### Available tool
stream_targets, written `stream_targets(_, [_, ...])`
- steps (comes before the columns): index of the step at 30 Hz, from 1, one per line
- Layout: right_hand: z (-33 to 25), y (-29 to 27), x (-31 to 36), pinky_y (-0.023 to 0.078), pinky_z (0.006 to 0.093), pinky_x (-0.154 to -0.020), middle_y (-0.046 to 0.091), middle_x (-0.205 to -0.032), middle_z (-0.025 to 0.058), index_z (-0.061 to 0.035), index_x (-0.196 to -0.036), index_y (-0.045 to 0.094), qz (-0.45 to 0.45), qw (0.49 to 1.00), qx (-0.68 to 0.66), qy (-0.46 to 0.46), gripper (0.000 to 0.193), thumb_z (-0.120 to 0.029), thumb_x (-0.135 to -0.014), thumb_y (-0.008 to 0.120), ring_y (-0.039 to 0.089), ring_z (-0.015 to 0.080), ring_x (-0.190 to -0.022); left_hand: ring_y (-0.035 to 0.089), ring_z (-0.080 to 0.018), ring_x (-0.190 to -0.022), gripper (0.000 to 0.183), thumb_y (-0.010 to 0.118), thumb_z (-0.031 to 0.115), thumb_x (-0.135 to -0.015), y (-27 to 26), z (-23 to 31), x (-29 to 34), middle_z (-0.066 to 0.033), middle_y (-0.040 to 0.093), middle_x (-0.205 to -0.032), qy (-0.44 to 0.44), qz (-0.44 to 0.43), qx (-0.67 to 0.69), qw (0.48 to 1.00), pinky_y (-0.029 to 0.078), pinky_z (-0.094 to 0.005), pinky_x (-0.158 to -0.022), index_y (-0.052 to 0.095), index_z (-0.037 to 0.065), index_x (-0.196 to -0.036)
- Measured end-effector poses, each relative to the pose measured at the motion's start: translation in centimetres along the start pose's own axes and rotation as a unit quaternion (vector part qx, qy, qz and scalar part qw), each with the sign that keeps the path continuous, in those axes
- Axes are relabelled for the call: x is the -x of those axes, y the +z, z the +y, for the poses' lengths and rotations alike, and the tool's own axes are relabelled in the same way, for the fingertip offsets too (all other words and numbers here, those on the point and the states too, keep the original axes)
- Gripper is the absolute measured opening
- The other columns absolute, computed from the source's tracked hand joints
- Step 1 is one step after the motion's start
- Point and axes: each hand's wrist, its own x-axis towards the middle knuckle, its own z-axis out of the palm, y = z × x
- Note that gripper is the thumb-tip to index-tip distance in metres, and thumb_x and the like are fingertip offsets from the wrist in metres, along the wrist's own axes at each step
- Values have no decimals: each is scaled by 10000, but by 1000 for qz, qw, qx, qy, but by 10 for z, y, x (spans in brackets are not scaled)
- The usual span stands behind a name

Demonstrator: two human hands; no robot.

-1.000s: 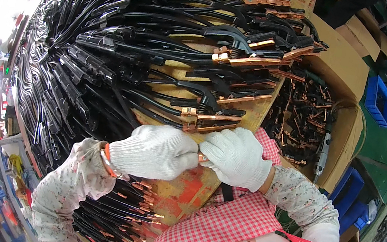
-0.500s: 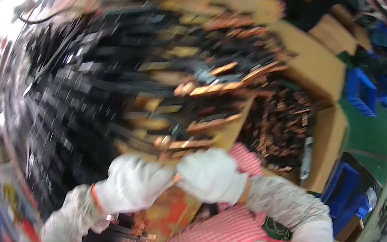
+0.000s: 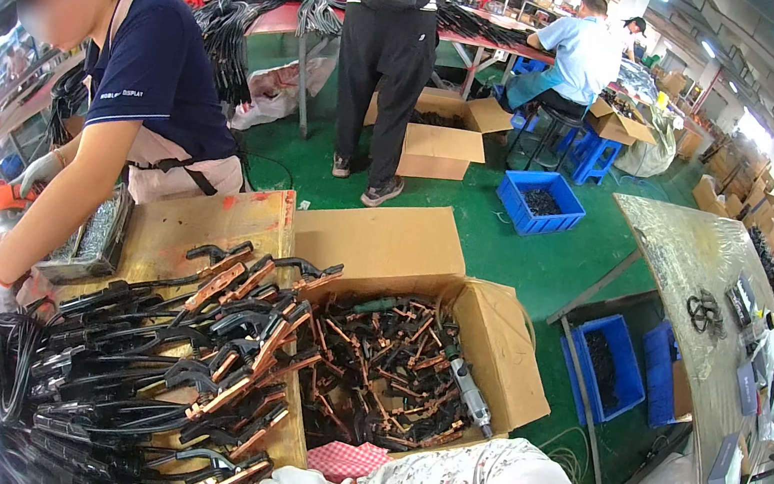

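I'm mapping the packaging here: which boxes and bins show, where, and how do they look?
Open brown cardboard box of copper-black clamps, right of the worktable.
Open brown cardboard carton on the green floor behind.
Small open brown box by the blue stool.
Blue plastic bin, rectangular, mid-floor.
Two blue bins under the right-hand table.
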Motion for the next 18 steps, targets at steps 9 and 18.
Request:
stream_targets(9, [4,-2,0,427,368,-579,551,-790,31,-158,-821,573,15,999,33,-21,240,-384,-889,617,565,215,-660,562,-271,-450,263,660,262,-919,12,4,-5,-65,550,-549,-9,39,-1,999,428,-418,-428,551,153,-706])
stream_targets(18, [-11,-31,2,503,416,-696,618,-879,85,-97,-1002,600,-78,991,-77,76,300,-364,-882,665,635,303,-828,600,-289,-516,230,699,350,-872,11,0,-3,-60,586,-592,-5,23,69,997,462,-419,-490,624,155,-778])
